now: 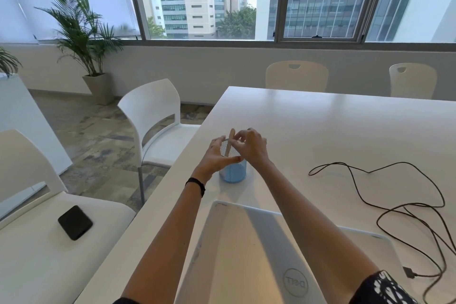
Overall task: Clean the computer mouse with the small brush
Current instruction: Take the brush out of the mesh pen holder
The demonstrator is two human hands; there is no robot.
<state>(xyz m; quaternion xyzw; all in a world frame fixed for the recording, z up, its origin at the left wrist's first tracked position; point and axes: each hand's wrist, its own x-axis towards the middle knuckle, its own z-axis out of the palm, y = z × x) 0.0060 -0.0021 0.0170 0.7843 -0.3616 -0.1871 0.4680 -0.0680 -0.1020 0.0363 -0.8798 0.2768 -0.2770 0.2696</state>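
Note:
A blue mesh pen cup (233, 175) stands on the white table (320, 128) near its left edge. A pale wooden handle, the small brush (232, 136), sticks up out of the cup, its bristle end hidden inside. My left hand (217, 158) wraps around the cup's left side and rim, thumb across the front. My right hand (254, 148) is at the rim from the right, fingertips pinched on the wooden handle. No computer mouse is in view.
A closed grey laptop (246, 254) lies on the table just in front of me. A black cable (394, 205) loops across the right side. White chairs (153, 116) stand at the left; a black flat device (75, 222) lies on the nearest seat.

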